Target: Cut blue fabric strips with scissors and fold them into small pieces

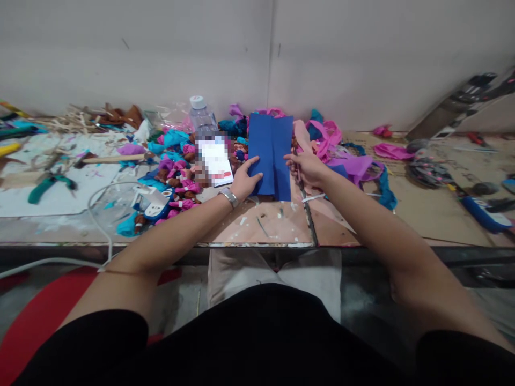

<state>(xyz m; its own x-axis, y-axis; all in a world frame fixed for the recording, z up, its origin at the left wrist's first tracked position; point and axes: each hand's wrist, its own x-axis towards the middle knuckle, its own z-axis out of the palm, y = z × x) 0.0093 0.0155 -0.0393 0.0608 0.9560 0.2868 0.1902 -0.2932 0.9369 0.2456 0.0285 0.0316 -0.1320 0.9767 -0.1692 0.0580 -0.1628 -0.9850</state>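
– Between both hands, seeing a blue sheet (262, 153) lying on the worktop (245, 230), with a line down its length. Getting the same read?

– Yep, reading it like that. Seeing its long axis running away from the body, with the left hand (243, 180) at one long edge and the right hand (309, 166) by the other.

– Calling which one nearer?

– Leaning left: resting right on the near part of that edge, thumb and fingers loosely spread, touching rather than clenching.

– And grasping anything with the right?

– Curling those fingers about half closed, seemingly touching the sheet's edge with a fingertip. Maybe gripping a slim dark object (298, 170) too, but not managing to tell what.

– Noticing the phone (217, 161) just outside the left hand, plus a bottle (204, 119) past it?

– Yep, and spotting purple fabric (357, 169) outside the right hand.
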